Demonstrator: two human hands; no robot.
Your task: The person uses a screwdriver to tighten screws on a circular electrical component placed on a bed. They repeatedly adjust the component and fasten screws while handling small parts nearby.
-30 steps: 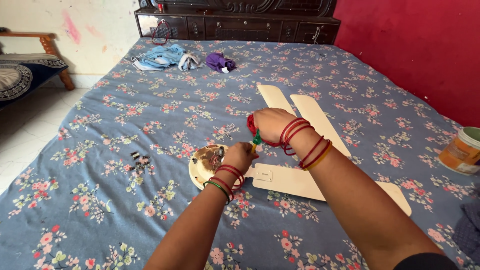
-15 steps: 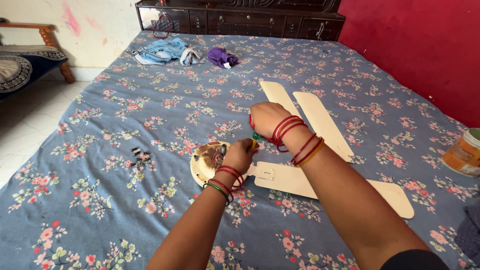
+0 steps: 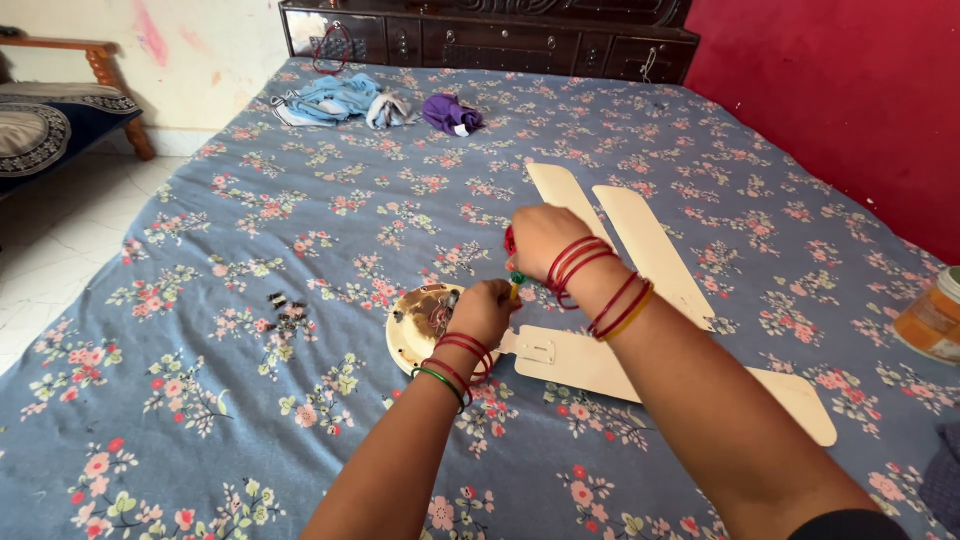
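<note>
A round cream ceiling-fan motor hub [image 3: 415, 325] with a rusty brown centre lies on the blue flowered bedsheet [image 3: 250, 400]. A cream fan blade [image 3: 640, 375] reaches from it toward the right. My left hand [image 3: 485, 310] rests on the hub's right edge, closed around the lower shaft of a screwdriver. My right hand [image 3: 540, 240] grips the red handle of that screwdriver [image 3: 514, 280], whose green collar shows below my fist. The tip is hidden behind my left hand. Both wrists wear red and green bangles.
Two loose cream fan blades [image 3: 640, 245] lie side by side beyond my hands. Small dark screws [image 3: 285, 318] sit left of the hub. Crumpled blue and purple clothes [image 3: 380, 105] lie by the dark wooden headboard [image 3: 480, 40]. A paint tin [image 3: 935, 315] stands at the right edge, below a red wall.
My hands and the screwdriver stay on the hub's edge; my right fist has turned slightly. The camera has shifted a little, moving the scene slightly right and down in view.
</note>
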